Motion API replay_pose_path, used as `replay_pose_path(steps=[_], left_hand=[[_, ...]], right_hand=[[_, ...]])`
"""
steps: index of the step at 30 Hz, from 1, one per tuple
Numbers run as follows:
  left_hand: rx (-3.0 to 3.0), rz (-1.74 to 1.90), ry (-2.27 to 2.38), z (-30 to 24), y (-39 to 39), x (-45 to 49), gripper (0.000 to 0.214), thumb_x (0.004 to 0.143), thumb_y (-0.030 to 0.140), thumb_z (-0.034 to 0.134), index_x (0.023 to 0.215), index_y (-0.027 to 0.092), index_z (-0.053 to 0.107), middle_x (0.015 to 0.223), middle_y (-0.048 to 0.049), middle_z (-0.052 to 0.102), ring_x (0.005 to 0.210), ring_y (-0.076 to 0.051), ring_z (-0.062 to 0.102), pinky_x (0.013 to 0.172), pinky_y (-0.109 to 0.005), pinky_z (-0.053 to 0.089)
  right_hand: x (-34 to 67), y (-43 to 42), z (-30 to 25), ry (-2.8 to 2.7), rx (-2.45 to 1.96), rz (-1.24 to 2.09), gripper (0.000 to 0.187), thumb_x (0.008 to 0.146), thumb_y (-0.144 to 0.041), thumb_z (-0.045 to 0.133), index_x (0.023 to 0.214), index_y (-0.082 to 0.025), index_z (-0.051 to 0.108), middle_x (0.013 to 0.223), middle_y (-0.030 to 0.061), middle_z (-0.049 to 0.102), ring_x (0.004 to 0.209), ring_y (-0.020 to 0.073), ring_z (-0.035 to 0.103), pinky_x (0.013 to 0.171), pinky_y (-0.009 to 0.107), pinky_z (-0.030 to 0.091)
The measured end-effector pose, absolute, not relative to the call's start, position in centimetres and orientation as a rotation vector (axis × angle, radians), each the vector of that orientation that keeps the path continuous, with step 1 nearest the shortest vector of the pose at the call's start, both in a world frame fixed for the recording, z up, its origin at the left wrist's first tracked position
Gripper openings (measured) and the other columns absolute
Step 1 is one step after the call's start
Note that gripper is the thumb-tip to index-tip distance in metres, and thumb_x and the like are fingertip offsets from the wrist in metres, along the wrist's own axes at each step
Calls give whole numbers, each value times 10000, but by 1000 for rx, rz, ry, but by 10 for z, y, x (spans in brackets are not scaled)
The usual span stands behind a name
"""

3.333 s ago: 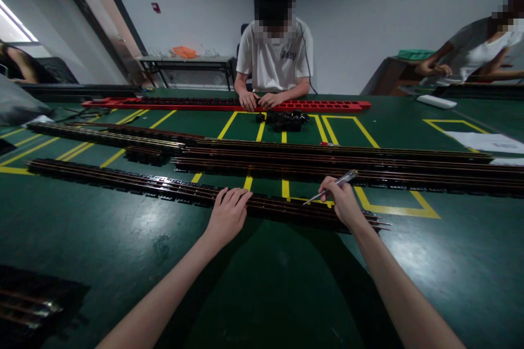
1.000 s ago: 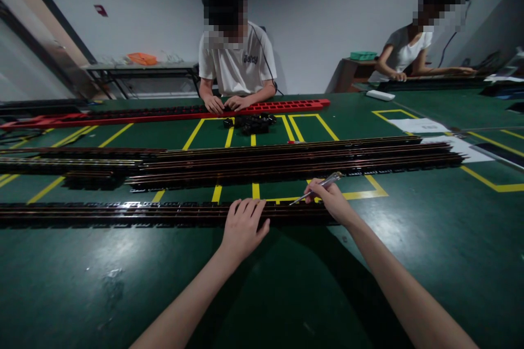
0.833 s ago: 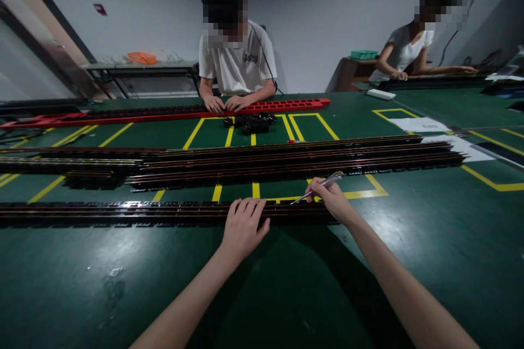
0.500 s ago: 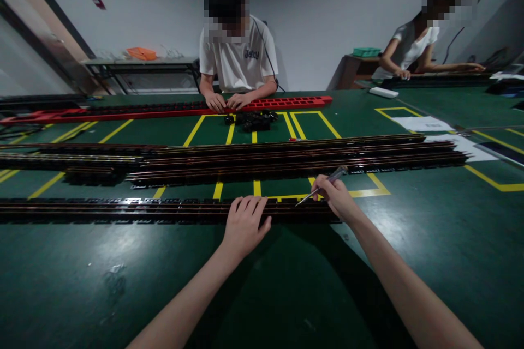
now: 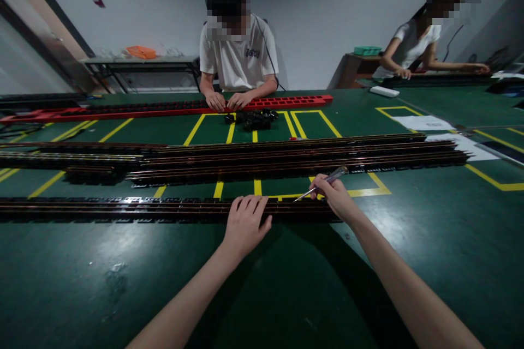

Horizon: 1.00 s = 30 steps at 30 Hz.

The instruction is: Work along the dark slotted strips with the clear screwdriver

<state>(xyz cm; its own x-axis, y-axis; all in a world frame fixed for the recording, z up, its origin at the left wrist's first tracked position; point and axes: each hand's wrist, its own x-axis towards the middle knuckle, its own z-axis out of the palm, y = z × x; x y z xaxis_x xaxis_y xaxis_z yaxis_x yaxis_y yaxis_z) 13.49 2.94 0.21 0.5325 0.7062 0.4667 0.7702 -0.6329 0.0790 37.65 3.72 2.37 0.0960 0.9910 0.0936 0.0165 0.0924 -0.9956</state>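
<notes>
The left hand (image 5: 246, 224), grip flat and unclenched, lay across a copper-lined black strip (image 5: 110, 210) that stretched toward nine and three o'clock on the green surface (image 5: 164, 262). The right hand (image 5: 333, 196) had its grip wrapped around a screwdriver (image 5: 336, 173) at two o'clock, tip at the strip, while a co-worker (image 5: 239, 60) sat at twelve o'clock

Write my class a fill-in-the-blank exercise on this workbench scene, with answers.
The right grip holds a slim metal screwdriver with a see-through ____.
The left grip rests on a long black strip with copper-coloured rods, lying on a glossy ____ table.
The long, slotted frame under the hands of the co-worker directly opposite is ____.
The straight lines marked on that table are ____.

Missing words: handle; green; red; yellow.
</notes>
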Motion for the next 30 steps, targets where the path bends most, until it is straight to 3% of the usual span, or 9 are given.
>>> replay_pose_path(steps=[9, 30], left_hand=[[-2624, -706, -1269, 2, 29, 135, 357, 883, 336, 446, 1121, 128, 613, 1072, -99, 677, 990, -251, 601, 904, -443, 429], [-2600, -721, -1253, 0, 30, 134, 340, 886, 326, 443, 1119, 146, 614, 1074, -91, 679, 989, -239, 607, 913, -426, 427]], right_hand=[[382, 39, 16, -1176, -1162, 1049, 252, 764, -378, 605, 596, -194, 565, 538, -20, 561, 524, 123, 531, 561, 258, 415], [389, 27, 39, -1272, -1336, 988, 288, 723, -446, 630, 587, -196, 588, 507, -13, 564, 525, 134, 556, 594, 278, 452]])
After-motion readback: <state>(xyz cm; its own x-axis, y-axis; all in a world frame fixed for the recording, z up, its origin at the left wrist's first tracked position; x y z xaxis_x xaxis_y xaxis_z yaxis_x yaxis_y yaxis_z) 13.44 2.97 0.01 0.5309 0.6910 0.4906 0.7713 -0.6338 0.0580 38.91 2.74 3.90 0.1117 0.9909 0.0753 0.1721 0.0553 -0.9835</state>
